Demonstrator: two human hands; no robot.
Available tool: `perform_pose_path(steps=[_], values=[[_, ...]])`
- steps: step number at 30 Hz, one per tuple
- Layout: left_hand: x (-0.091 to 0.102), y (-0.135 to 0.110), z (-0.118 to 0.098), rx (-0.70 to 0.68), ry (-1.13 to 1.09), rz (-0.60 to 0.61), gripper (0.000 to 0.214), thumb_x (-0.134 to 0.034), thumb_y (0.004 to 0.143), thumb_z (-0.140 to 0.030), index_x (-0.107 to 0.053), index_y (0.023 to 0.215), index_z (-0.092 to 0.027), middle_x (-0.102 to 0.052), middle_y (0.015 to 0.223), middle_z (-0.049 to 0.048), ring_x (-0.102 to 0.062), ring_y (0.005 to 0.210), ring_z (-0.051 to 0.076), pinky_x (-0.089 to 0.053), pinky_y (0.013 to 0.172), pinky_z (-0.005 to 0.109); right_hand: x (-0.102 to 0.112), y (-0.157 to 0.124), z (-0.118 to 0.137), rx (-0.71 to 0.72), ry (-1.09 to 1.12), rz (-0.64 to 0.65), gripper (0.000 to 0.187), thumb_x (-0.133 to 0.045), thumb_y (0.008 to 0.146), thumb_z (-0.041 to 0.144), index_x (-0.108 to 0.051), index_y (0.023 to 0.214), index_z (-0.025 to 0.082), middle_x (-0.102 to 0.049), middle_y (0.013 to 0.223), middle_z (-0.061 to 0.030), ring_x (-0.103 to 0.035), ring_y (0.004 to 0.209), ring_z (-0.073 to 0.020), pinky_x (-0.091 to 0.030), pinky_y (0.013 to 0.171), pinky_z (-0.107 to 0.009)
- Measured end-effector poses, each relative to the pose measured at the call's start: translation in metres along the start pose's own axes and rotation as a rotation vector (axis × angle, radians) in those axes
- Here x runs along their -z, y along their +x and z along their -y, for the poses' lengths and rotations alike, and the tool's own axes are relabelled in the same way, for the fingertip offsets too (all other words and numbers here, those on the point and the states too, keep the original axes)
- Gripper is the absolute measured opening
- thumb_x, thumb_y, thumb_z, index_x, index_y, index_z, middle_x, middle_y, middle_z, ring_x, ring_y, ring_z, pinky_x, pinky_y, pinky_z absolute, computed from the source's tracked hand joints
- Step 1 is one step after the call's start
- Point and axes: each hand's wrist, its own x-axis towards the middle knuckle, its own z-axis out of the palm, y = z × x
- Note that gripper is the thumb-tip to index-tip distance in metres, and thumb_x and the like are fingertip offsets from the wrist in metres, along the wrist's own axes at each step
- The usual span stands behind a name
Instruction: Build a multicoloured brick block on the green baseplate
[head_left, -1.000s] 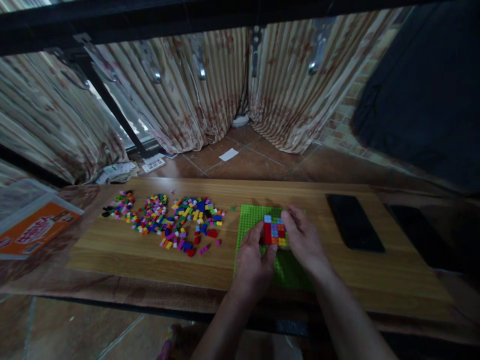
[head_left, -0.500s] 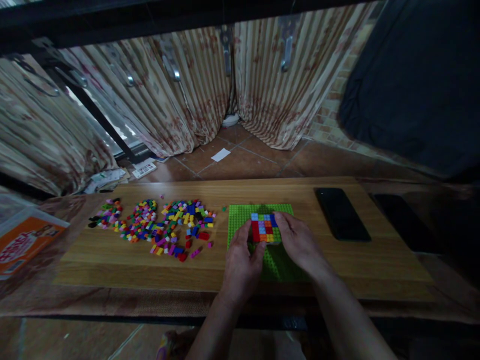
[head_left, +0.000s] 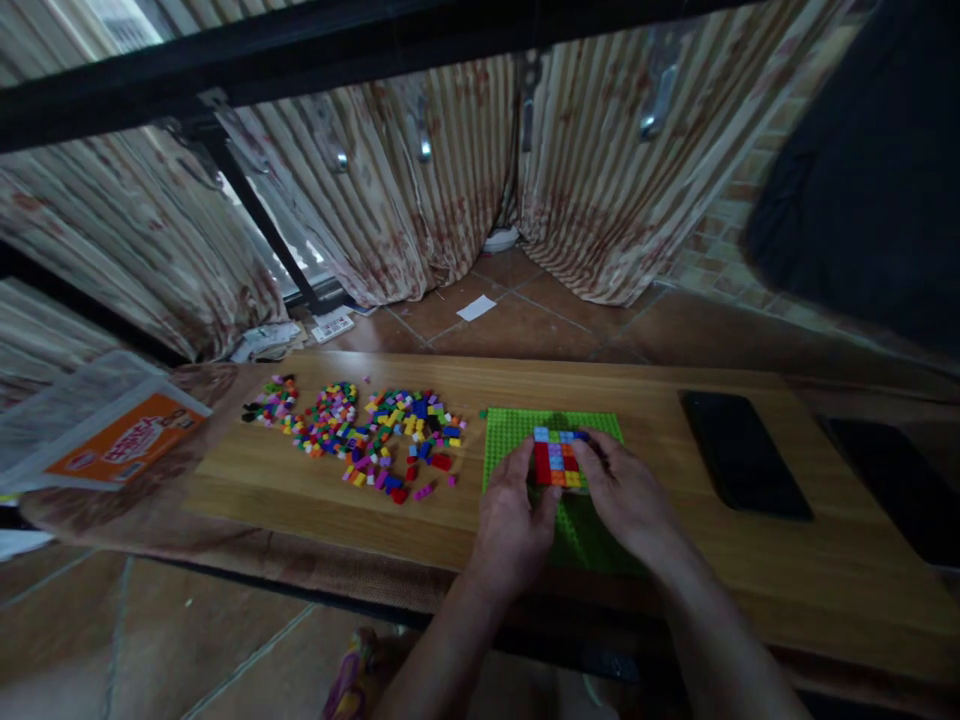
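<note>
A block of joined toy bricks [head_left: 556, 462] in red, blue, orange and yellow is held above the green baseplate [head_left: 510, 430]. My left hand [head_left: 517, 515] grips its left side and near edge, with the thumb at the front. On the right, my right hand [head_left: 626, 490] has its fingers along the far right edge, covering part of the bricks. The underside of the brick block is hidden. Beneath both hands the baseplate lies flat on a wooden board [head_left: 315, 520].
Several loose coloured bricks [head_left: 337, 415] spread over the board's left part. A clear box with an orange label [head_left: 127, 440] stands at the far left. A black phone [head_left: 742, 455] lies to the right, and another dark flat object [head_left: 892, 480] lies beyond it.
The camera view has turned left, so the scene sits further right and the clear box shows more fully. My right fingers have shifted slightly over the block's right edge; both hands still hold it.
</note>
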Motion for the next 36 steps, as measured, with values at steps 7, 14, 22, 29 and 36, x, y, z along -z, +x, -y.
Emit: perform_pose_path(steps=[7, 14, 22, 29, 36], values=[[-0.001, 0.000, 0.001, -0.007, 0.040, 0.013, 0.057, -0.054, 0.085, -0.022, -0.044, 0.141, -0.014, -0.057, 0.135, 0.0134, -0.051, 0.124, 0.025, -0.039, 0.109, 0.039, -0.003, 0.001, -0.002, -0.008, -0.143, -0.008, 0.054, -0.033, 0.090, 0.046, -0.059, 0.122, 0.010, -0.069, 0.109, -0.0199, -0.067, 0.096, -0.0315, -0.049, 0.084, -0.044], [-0.001, -0.002, -0.001, -0.012, 0.080, 0.031, 0.060, -0.054, 0.086, -0.027, -0.042, 0.142, -0.012, -0.057, 0.134, 0.0140, -0.051, 0.123, 0.026, -0.039, 0.109, 0.039, 0.000, 0.004, -0.007, -0.011, -0.199, 0.014, 0.055, -0.035, 0.088, 0.051, -0.061, 0.118, 0.014, -0.071, 0.099, -0.0156, -0.068, 0.088, -0.0290, -0.050, 0.077, -0.040], [0.001, -0.008, -0.006, 0.002, 0.076, 0.029, 0.060, -0.054, 0.086, -0.027, -0.042, 0.141, -0.009, -0.056, 0.135, 0.0156, -0.052, 0.124, 0.026, -0.039, 0.109, 0.038, 0.005, 0.007, -0.011, -0.010, -0.226, 0.024, 0.054, -0.038, 0.087, 0.054, -0.063, 0.117, 0.017, -0.072, 0.093, -0.0128, -0.067, 0.079, -0.0288, -0.049, 0.072, -0.040], [0.041, 0.005, 0.006, 0.048, 0.093, -0.170, 0.042, -0.047, 0.083, -0.009, -0.060, 0.122, -0.017, -0.068, 0.117, 0.0089, -0.064, 0.104, 0.018, -0.050, 0.094, 0.031, 0.014, 0.009, -0.003, -0.021, -0.198, -0.090, 0.057, -0.040, 0.086, 0.056, -0.065, 0.117, 0.014, -0.073, 0.095, -0.0141, -0.067, 0.072, -0.0253, -0.049, 0.070, -0.038], [0.100, 0.013, 0.035, 0.107, 0.423, -0.247, 0.037, -0.046, 0.077, -0.001, -0.072, 0.098, -0.018, -0.067, 0.103, 0.0081, -0.062, 0.093, 0.019, -0.049, 0.088, 0.033, 0.020, 0.010, -0.007, -0.028, -0.179, -0.121, 0.057, -0.042, 0.086, 0.058, -0.068, 0.113, 0.016, -0.073, 0.087, -0.0131, -0.067, 0.073, -0.0279, -0.049, 0.070, -0.041]])
